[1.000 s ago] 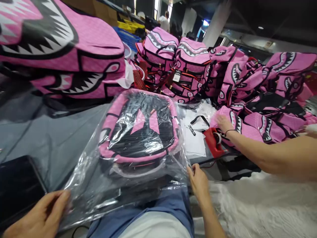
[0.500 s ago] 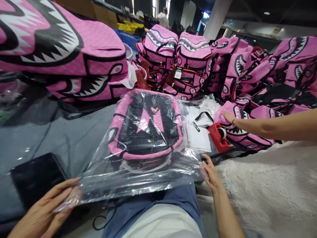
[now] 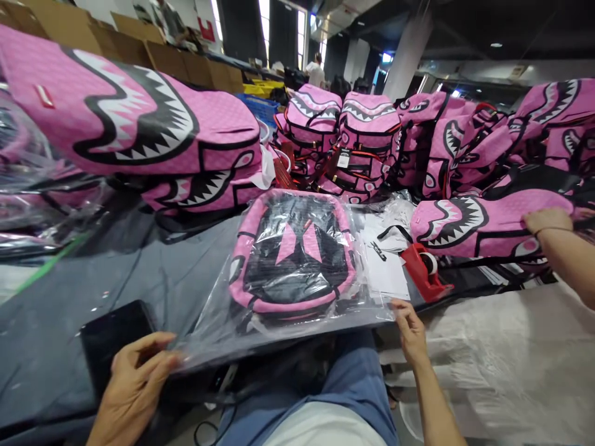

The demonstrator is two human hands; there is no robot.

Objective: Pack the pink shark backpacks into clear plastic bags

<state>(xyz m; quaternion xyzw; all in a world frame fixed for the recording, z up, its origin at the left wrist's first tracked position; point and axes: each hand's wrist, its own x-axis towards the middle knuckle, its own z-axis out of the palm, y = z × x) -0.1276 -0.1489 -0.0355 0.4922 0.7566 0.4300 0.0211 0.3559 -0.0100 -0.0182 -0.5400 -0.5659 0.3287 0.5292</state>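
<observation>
A pink and black backpack (image 3: pixel 297 248) lies on the table inside a clear plastic bag (image 3: pixel 209 328), its black panel with two pink shapes facing up. My left hand (image 3: pixel 137 378) pinches the bag's near left corner between thumb and fingers. At the near right corner, my right hand (image 3: pixel 409 328) grips the plastic with its fingertips. The bag's near edge is stretched between both hands, along the table's front edge. Beside my left hand lies a black tablet-like device (image 3: pixel 116 337).
Pink shark-mouth bags (image 3: pixel 153 118) are stacked at the left, with more backpacks (image 3: pixel 367 136) behind. White papers (image 3: pixel 383 266) and a red tape dispenser (image 3: pixel 425 272) sit at the right. Another person's hand (image 3: pixel 551 223) rests on a pink bag (image 3: pixel 493 223).
The bag's near edge now lies lower and flatter, closer to the backpack. The other person's hand has moved right, and a pink bag there now lies lengthwise. My view has shifted.
</observation>
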